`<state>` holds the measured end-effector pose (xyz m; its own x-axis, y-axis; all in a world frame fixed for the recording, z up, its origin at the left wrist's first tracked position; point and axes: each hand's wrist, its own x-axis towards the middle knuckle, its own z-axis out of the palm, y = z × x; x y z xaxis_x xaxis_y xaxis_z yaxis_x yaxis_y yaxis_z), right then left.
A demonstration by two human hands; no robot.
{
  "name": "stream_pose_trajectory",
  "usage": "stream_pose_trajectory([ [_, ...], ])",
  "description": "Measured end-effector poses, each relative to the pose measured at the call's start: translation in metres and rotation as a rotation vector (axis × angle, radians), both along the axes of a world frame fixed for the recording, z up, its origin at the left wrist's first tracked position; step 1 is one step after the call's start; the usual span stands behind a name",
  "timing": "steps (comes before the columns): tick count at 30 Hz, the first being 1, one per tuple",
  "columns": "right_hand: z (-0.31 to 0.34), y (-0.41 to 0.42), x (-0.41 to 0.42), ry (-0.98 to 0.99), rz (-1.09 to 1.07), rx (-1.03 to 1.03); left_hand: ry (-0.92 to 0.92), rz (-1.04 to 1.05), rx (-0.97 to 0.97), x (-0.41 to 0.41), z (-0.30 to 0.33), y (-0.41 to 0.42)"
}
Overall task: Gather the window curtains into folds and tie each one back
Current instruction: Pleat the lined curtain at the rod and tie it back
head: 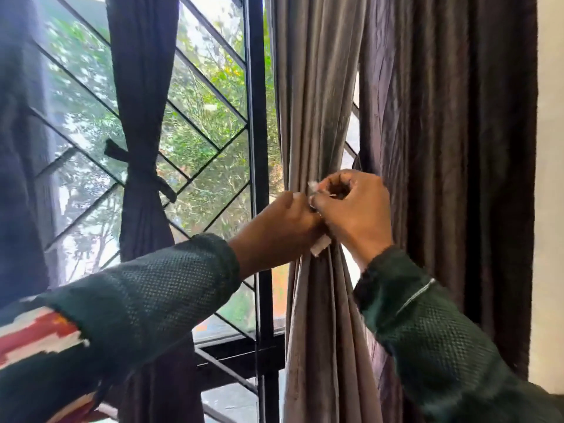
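Head view, facing a window with a black diagonal grille (210, 87) and a black upright frame bar (256, 148); green leaves beyond the glass.

Right of the bar: a grey curtain (314, 87), hanging top to bottom, long axis upright, gathered into narrow lengthwise folds. Pinched to a waist about mid-height, just where the hands meet, then flaring out again below toward the sill.

At that waist: left hand (280, 227), fingers curled, closed around the bunched folds from the left side. Touching it, right hand (354, 206), fingers curled and pinching a pale tie strip (320, 247) against the front of the gather. One short end of the strip poking out below the knuckles, pointing down and left; another pale bit showing above the right thumb. Knot itself hidden by the fingers.

Both forearms in dark green knitted sleeves (171, 288), reaching up from the lower edge.

Just right of the grey curtain: a dark brown curtain (451, 148), hanging straight and loose, creased lengthwise.

Left of the bar: a dark curtain (143, 71), upright, cinched mid-height with a dark tie (137, 166), ends sticking out to both sides.

Far left edge: another dark drape (18, 148), blurred.
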<state>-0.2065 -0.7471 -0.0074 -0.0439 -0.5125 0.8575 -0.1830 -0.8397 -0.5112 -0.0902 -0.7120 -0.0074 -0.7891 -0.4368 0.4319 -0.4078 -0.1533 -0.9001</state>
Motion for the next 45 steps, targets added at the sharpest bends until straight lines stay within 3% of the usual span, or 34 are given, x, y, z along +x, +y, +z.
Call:
stream_pose_trajectory([
  [5,-0.006,0.005,0.010,0.010,0.032,-0.052,0.052,0.158,-0.165,-0.002,-0.001,0.011],
  [10,-0.025,0.006,0.001,-0.196,0.669,0.360,0.194,0.228,-0.113,-0.013,-0.001,0.019],
  [16,-0.049,0.003,-0.008,-0.092,0.786,0.397,0.490,0.304,-0.066,-0.020,0.002,0.022],
  [18,-0.043,0.001,-0.010,-0.091,0.773,0.352,0.668,0.372,-0.031,-0.021,0.001,0.022],
  [20,-0.034,-0.002,-0.011,-0.080,0.687,0.242,0.811,0.314,0.000,-0.021,0.001,0.025],
  [25,-0.016,-0.005,-0.008,0.119,0.289,-0.288,1.053,0.213,-0.066,-0.027,-0.005,0.026],
  [27,-0.010,-0.006,-0.004,0.114,0.289,-0.343,1.127,0.156,-0.083,-0.030,-0.004,0.027],
  [30,-0.003,-0.008,0.006,0.041,0.411,-0.241,1.195,0.066,-0.104,-0.030,-0.005,0.029],
  [34,-0.001,-0.013,0.016,0.063,0.597,-0.062,1.141,0.112,-0.171,-0.023,-0.008,0.033],
  [41,0.012,-0.006,0.019,0.017,0.732,0.195,0.727,0.046,-0.344,-0.003,-0.003,0.039],
  [45,0.007,-0.001,0.018,-0.034,0.760,0.277,0.555,0.153,-0.283,0.007,-0.002,0.042],
])
